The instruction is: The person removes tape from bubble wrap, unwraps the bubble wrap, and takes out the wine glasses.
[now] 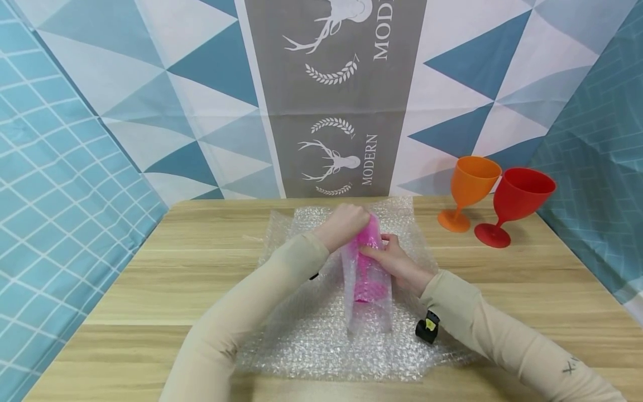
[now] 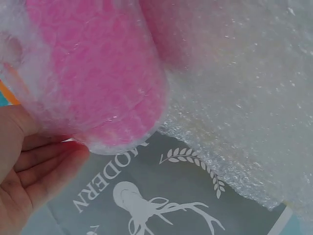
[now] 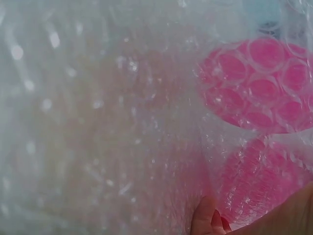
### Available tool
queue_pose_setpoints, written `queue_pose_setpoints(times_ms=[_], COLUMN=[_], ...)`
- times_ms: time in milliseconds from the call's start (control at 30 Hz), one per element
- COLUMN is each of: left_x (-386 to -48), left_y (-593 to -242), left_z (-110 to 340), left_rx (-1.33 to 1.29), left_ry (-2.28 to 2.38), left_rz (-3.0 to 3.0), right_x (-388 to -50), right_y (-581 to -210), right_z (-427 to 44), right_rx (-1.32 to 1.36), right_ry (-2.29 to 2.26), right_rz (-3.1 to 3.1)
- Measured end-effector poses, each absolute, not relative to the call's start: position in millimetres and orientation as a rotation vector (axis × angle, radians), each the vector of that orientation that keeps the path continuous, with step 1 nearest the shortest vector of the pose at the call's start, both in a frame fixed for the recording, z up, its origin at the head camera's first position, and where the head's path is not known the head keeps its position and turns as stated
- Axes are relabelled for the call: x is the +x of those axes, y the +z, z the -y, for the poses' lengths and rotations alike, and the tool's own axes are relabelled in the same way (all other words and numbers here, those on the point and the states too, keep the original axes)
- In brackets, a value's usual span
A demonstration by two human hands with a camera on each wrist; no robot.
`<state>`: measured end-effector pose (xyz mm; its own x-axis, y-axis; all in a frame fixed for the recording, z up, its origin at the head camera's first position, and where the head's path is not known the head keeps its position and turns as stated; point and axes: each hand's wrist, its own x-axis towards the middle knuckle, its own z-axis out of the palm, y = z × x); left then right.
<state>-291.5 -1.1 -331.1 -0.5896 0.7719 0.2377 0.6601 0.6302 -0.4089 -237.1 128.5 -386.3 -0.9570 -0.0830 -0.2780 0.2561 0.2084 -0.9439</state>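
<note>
A pink goblet (image 1: 370,290), rolled in bubble wrap (image 1: 321,349), is held above the middle of the table with its foot toward me. At the far, rim end my left hand (image 1: 345,226) pinches the wrap; the left wrist view shows that hand's fingertips (image 2: 73,154) at the wrap's edge beside the pink bowl (image 2: 102,73). My right hand (image 1: 399,263) grips the wrapped bowl from the right, thumb across the front. Through the bubbles in the right wrist view appears the round pink foot (image 3: 261,83). More wrap lies spread beneath both hands.
An orange goblet (image 1: 472,181) and a red goblet (image 1: 519,195) stand upright at the table's back right. The wooden table (image 1: 166,268) meets a patterned wall cloth (image 1: 201,111) at the back. Black cameras are strapped at the wrists.
</note>
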Motion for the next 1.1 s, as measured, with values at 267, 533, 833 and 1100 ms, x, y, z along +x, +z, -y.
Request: queue_pose_setpoints(times_ms=[267, 533, 833, 1100], left_x=[-291.0, -288.6, -292.3, -295.3], left_y=[-336.7, -338.1, -340.5, -343.5], left_z=[2.0, 4.6, 3.7, 1.3], left_rx=[-1.116, -1.218, -1.225, -1.168], left_ry=[0.422, 0.565, 0.568, 0.540], left_rz=[2.419, 2.273, 2.223, 2.242], right_x=[-236.9, -237.9, -239.1, -238.0], right_y=[-387.7, -389.4, -388.7, -388.2], right_z=[-127.9, -127.6, -127.8, -126.5], right_rx=[0.162, 0.172, 0.164, 0.163], right_ry=[-1.807, -1.765, -1.754, -1.746], right_rz=[-2.221, -2.292, -2.302, -2.313])
